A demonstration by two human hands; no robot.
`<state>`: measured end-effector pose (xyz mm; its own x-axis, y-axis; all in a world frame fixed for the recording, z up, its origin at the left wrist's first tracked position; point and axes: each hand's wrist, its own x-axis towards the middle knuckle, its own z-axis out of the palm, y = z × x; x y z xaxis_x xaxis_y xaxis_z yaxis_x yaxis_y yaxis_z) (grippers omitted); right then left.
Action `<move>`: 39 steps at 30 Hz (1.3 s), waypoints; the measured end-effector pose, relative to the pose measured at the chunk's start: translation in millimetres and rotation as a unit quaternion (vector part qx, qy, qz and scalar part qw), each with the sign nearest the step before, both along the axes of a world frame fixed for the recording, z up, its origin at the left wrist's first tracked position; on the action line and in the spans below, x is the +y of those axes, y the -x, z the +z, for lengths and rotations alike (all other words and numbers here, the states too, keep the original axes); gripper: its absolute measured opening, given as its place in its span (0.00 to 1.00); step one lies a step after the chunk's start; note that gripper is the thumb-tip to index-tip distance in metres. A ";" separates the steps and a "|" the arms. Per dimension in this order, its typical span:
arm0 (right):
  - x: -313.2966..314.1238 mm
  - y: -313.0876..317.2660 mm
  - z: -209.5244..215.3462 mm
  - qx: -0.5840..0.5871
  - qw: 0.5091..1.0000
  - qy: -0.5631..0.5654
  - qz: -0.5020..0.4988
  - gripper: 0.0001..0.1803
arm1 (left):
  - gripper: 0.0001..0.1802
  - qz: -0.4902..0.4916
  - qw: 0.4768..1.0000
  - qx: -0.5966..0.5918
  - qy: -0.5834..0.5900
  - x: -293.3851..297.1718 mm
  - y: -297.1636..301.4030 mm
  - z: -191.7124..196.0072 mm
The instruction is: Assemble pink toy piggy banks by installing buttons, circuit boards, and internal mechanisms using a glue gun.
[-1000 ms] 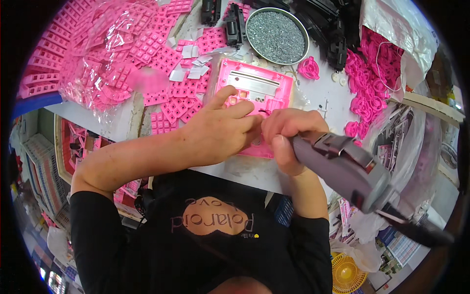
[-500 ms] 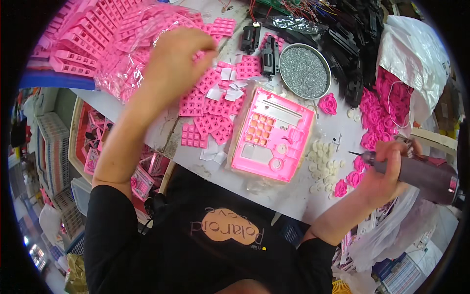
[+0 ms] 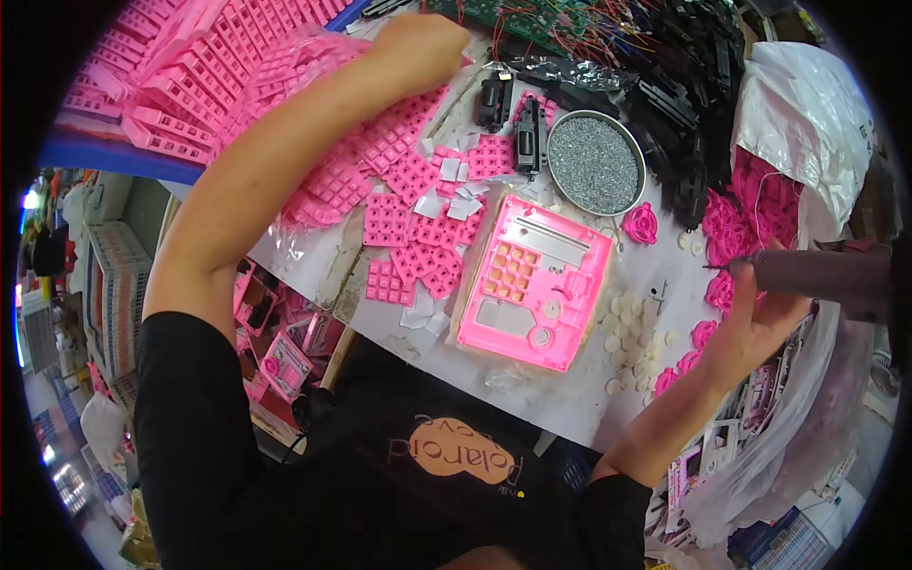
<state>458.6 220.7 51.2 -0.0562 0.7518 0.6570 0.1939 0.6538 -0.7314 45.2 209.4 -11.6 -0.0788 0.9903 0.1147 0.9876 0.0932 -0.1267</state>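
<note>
My left hand (image 3: 423, 49) is stretched out to the far side of the table, above the pink button pads (image 3: 388, 142) and short of the green circuit boards (image 3: 532, 24). Its fingers are curled together, and what they hold, if anything, is hidden. On the right, my right hand (image 3: 765, 318) is closed around a dark electric screwdriver (image 3: 822, 274), held over the pink ring-shaped parts (image 3: 727, 228). Between my arms lies an open pink plastic casing (image 3: 575, 323), its inside facing up, on a wrapped pad. A grid of square holes and a round hole show in it.
A round tin of small screws (image 3: 597, 163) stands beyond the casing, beside black plastic modules (image 3: 530, 138). White discs (image 3: 627, 328) lie right of the casing. A white bag (image 3: 807, 123) spills pink parts. Pink frames (image 3: 180, 57) are stacked far left, and a crate of pink pieces sits below.
My left hand has moved away and to the right, toward the circuit boards. My right hand has lifted the screwdriver a little farther away and to the right.
</note>
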 end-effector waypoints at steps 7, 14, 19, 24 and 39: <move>-73.3 -3.5 -12.1 -0.068 0.984 0.036 0.163 0.36 | 0.12 0.041 0.721 -0.686 -0.090 -116.4 -89.5 60.7; -84.2 60.2 -37.5 -0.048 0.844 0.379 0.378 0.16 | 0.15 0.073 0.587 -0.805 0.034 -204.9 -171.1 18.5; -62.6 59.4 -26.1 -0.313 0.829 0.205 0.416 0.07 | 0.19 -0.045 0.798 -0.601 -0.025 -226.4 -164.2 9.1; -43.1 84.0 -52.9 -0.359 0.854 0.075 0.368 0.08 | 0.21 -0.134 0.871 -0.457 -0.123 -209.4 -159.8 -3.1; -109.0 56.0 -57.6 -0.572 0.760 -0.037 0.306 0.57 | 0.15 -0.172 0.924 -0.336 -0.064 -163.6 -104.4 44.3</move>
